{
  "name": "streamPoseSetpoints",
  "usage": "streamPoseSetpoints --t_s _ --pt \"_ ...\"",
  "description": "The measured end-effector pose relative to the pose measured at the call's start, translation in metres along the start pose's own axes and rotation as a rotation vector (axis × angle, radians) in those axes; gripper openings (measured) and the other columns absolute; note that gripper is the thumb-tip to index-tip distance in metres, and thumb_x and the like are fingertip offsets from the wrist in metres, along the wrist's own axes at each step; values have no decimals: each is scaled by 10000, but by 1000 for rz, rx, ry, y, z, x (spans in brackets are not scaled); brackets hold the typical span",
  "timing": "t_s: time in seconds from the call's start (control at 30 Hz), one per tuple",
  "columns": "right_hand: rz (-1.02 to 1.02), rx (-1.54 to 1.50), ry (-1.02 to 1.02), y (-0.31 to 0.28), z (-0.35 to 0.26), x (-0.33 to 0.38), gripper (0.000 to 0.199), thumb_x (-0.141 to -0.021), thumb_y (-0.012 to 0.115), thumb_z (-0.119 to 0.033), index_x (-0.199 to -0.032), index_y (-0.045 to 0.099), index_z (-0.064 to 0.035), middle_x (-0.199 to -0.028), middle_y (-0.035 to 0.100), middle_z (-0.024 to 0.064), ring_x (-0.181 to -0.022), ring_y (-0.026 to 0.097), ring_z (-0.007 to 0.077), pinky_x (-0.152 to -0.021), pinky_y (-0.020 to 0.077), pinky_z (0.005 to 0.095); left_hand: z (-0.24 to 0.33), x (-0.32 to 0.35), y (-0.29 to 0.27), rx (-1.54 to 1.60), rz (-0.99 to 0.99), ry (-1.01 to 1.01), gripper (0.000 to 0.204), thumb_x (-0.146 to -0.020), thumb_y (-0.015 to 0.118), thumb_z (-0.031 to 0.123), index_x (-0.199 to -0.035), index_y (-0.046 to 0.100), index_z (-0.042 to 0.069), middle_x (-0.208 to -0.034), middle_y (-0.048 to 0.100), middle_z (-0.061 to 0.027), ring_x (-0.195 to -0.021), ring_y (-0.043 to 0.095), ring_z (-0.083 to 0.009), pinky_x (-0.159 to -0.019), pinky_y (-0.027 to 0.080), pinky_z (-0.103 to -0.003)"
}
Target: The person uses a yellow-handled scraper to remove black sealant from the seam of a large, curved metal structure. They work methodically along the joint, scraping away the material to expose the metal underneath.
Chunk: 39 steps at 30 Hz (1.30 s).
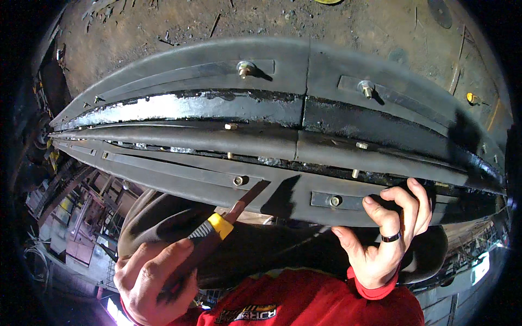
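Observation:
In my left hand (155,280), a utility knife (204,236) with a grey and yellow handle is gripped, its long blade slanting up to the right. The tip lies over the near black rubber strip (283,190), beside a bolt (239,180). My right hand (389,233) is at that strip's near edge, fingers apart and curved over its top, thumb at the rim. Its index fingertip is by the right end of a flat metal plate (322,199) with a bolt through it. Whether the hand presses on the rubber, I cannot tell.
Beyond lies a raised rubber ridge (261,140), then a glossy black band (228,108) and a far rubber strip (293,62) with bolted plates. Several bolts stick up. A dirty brown surface (342,27) spreads behind, with a small yellow object (473,98) at right.

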State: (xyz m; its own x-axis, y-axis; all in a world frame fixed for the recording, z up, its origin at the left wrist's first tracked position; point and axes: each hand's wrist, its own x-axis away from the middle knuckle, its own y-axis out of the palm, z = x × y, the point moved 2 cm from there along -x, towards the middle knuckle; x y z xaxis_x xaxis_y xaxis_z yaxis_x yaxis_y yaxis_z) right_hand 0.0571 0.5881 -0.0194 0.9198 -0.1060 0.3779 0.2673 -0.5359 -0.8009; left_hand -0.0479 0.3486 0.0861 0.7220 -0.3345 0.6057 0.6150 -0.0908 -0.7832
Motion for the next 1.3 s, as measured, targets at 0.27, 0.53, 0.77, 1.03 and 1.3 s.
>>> streamPoseSetpoints --t_s 0.27,0.53,0.77,1.03,1.3 --pt "17 -26 -12 0 0 4 503 -578 841 -337 -996 647 -133 -1096 574 77 -1230 428 377 -1017 265 536 23 -42 -14 155 -152 102 511 -549 720 89 -1048 667 -10 -828 683 -168 -625 636 -273 -598 499 -336" --pt "-21 -14 17 -1 4 10 529 -541 836 -324 -1003 652 -145 -1163 545 86 -1246 419 380 -1034 241 547 41 -62 -22 240 -268 41 509 -586 705 80 -1075 640 -43 -908 693 -195 -723 688 -286 -695 535 -332" --pt "-9 -47 13 -1 7 12 502 -586 827 -327 -1017 646 -146 -1162 548 105 -1244 418 383 -1036 219 560 51 -68 -19 162 -268 86 491 -602 679 47 -1082 624 -41 -934 690 -199 -779 700 -284 -724 531 -320" --pt "-45 -83 38 -1 7 11 469 -645 800 -344 -1056 634 -193 -1138 554 93 -1252 397 384 -1040 202 566 54 -82 -26 194 -390 35 495 -583 660 26 -1074 622 -20 -880 680 -173 -705 688 -253 -655 523 -313" --pt "-38 -83 25 -2 9 15 438 -692 776 -362 -1073 634 -200 -1158 538 80 -1245 397 384 -1043 209 567 65 -103 -37 69 -530 111 489 -586 675 27 -1071 612 9 -860 654 -154 -659 661 -293 -594 493 -316"
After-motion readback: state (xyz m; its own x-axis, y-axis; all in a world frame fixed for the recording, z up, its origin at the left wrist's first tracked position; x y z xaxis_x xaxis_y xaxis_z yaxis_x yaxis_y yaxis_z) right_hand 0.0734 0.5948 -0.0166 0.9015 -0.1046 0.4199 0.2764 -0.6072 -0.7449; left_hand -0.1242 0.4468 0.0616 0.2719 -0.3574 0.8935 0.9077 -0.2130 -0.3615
